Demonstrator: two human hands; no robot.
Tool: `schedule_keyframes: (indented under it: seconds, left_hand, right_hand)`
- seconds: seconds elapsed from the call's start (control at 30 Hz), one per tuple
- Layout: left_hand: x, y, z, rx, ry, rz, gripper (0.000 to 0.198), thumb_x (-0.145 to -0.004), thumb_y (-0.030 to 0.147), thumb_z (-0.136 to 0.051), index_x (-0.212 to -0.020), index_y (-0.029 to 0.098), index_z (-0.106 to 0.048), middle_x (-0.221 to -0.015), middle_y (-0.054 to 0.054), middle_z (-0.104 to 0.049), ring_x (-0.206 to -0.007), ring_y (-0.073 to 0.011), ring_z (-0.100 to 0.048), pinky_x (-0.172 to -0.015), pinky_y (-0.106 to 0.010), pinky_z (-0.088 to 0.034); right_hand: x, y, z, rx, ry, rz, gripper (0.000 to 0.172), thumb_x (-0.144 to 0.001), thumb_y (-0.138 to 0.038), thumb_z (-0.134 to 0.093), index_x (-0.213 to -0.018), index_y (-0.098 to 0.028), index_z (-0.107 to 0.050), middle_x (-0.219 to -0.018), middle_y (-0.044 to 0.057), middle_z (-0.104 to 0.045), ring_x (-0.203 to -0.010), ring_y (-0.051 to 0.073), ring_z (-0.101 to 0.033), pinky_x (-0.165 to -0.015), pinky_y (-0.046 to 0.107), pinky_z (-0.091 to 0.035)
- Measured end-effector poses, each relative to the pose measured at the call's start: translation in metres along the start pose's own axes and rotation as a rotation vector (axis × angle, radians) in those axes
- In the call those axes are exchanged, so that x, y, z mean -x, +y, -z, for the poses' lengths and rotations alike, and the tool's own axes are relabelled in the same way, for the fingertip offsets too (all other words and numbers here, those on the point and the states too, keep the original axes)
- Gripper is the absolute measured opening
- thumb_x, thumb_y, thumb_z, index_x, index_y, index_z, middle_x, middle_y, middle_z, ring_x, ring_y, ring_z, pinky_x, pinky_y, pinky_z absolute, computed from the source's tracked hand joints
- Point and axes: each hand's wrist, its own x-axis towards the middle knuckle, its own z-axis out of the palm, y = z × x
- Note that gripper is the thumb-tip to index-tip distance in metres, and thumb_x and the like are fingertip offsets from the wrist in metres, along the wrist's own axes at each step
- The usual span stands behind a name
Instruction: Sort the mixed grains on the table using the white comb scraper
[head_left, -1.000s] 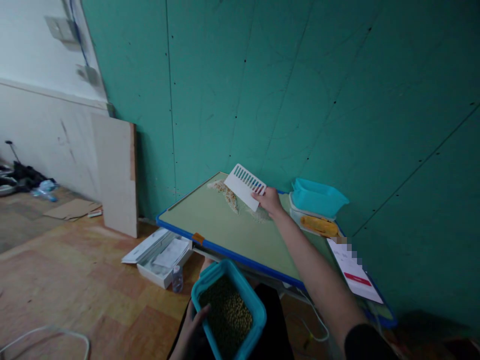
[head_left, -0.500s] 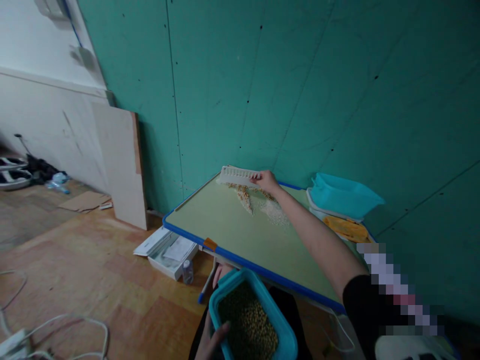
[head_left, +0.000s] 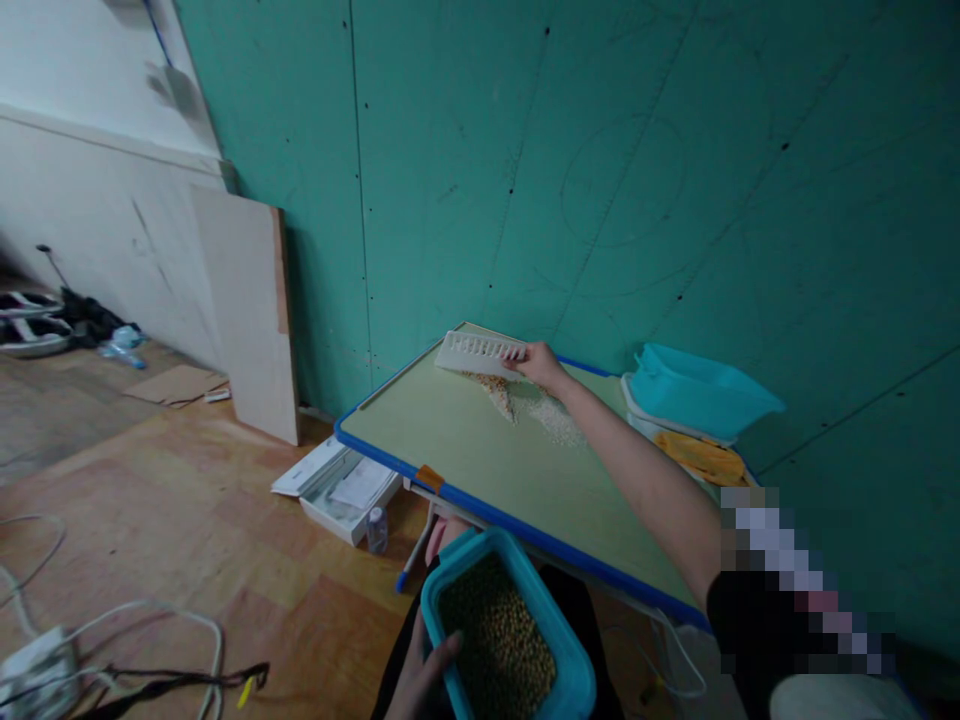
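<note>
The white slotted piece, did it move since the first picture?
Yes, the white slotted piece moved left over the table, closer to its far-left corner.

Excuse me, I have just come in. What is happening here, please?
A person's right hand holds a white slotted plate by the mixed grains on the table. The left hand holds a teal container, with dark green and tan grains inside. Pale grains lie beside the mixed ones, also on the table.

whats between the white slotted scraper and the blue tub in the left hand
A grain heap, then pale green tabletop and the table's blue edge, as the head view shows.
</note>
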Motion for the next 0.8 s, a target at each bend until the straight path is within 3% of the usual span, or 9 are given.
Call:
schedule_keyframes:
  seconds: [0.23,0.43,0.67,0.8]
  left_hand:
    - [-0.004,-0.007,0.003,0.028,-0.043,-0.004,0.12,-0.059,0.053,-0.104,-0.164,0.029,-0.05,-0.132,-0.015,-0.083,-0.141,-0.0481,-0.065,-0.121,-0.06,-0.05]
    - [-0.01,-0.013,0.007,0.001,-0.027,-0.024,0.126,-0.058,0.055,-0.103,-0.166,0.025,-0.045,-0.133,-0.017,-0.082,-0.142,-0.0485,-0.064,-0.119,-0.06,-0.052]
    - [-0.009,-0.011,0.006,-0.026,0.035,0.02,0.135,-0.051,0.056,-0.106,-0.167,0.025,-0.043,-0.129,-0.018,-0.083,-0.136,-0.0521,-0.068,-0.112,-0.062,-0.057]
    - [-0.004,-0.008,0.002,-0.029,-0.009,0.001,0.131,-0.057,0.055,-0.103,-0.169,0.028,-0.04,-0.13,-0.016,-0.083,-0.136,-0.0507,-0.068,-0.114,-0.062,-0.056]
  right_hand:
    - [0.013,-0.006,0.002,-0.09,-0.023,-0.038,0.03,-0.066,-0.036,-0.096,-0.064,-0.016,-0.074,-0.063,-0.002,-0.067,-0.068,0.019,-0.065,-0.064,0.027,-0.05]
    - [0.023,-0.007,0.009,-0.223,-0.07,-0.025,0.034,-0.062,-0.042,-0.099,-0.075,-0.016,-0.08,-0.067,-0.001,-0.073,-0.066,0.018,-0.066,-0.064,0.027,-0.053]
    - [0.041,0.005,0.038,-0.04,0.181,-0.098,0.012,-0.079,-0.019,-0.086,-0.09,-0.014,-0.085,-0.086,0.007,-0.085,-0.083,0.024,-0.079,-0.078,0.032,-0.061]
    - [0.051,0.011,0.051,0.126,0.19,-0.147,0.01,-0.082,-0.019,-0.085,-0.09,-0.014,-0.086,-0.088,0.01,-0.086,-0.086,0.028,-0.082,-0.08,0.034,-0.062]
